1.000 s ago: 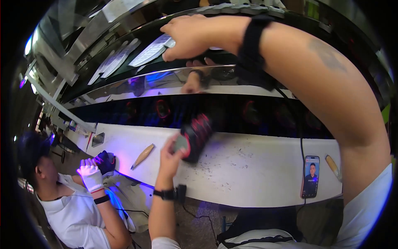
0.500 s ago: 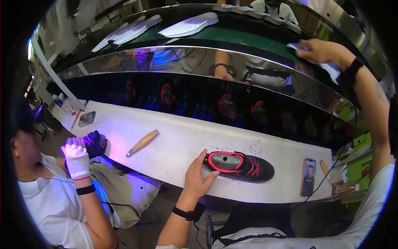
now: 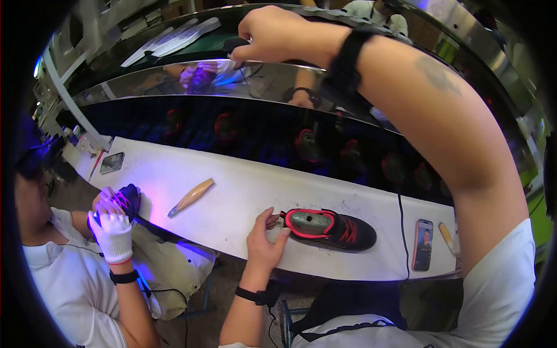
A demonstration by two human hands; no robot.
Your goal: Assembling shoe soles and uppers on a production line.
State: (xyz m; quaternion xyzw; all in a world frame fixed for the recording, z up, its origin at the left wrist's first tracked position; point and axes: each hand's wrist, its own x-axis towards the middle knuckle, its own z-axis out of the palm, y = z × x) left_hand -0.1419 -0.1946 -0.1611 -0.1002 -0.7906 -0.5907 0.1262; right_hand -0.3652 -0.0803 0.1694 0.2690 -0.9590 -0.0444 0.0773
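A black sneaker (image 3: 354,235) with pink-red lining and laces lies on the white table, toe to the right, a grey-green shoe last (image 3: 313,221) inside it. At its heel, my left hand (image 3: 264,243) rests with thumb and fingers apart; the fingertips are beside the heel tab, and firm contact cannot be made out. My right arm reaches across to the upper left, and my right hand (image 3: 272,36) is closed over the green conveyor belt. A small dark thing (image 3: 235,44) shows at its fingertips; its kind is unclear.
Pale soles (image 3: 191,37) lie on the belt (image 3: 217,51). Shoes (image 3: 307,145) stand in the dark slot below it. On the table are a wooden-handled tool (image 3: 191,197) and two phones, (image 3: 423,246) one near me. At left, a co-worker's gloved hand (image 3: 113,238) is by another shoe (image 3: 127,200).
My right hand has swept left along the belt from the far right, and the pale piece near it no longer shows. My left hand's fingers are more bent at the heel.
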